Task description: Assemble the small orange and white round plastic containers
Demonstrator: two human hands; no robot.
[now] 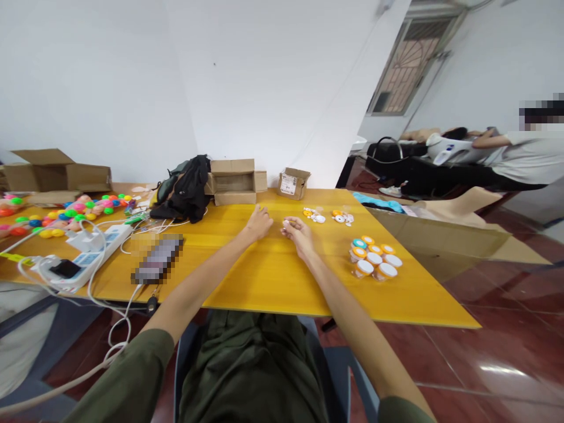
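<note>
Both my arms reach out over a yellow wooden table point(264, 276). My left hand point(258, 222) rests on the tabletop with its fingers loosely curled and nothing visible in it. Just to its right, my right hand point(296, 229) is closed in a pinch on a small white piece point(286, 224). Beyond the right hand lie small white and orange parts point(315, 215) and a second small heap point(342, 218). A cluster of small jars with orange, white and teal lids point(374, 258) stands to the right of my right forearm.
Open cardboard boxes point(232, 181) point(293, 183) and a black bag point(185, 189) sit at the far edge. A power strip with cables point(94, 249), a phone point(157, 258) and coloured balls point(66, 212) fill the left side. A person point(524, 154) sits at the far right.
</note>
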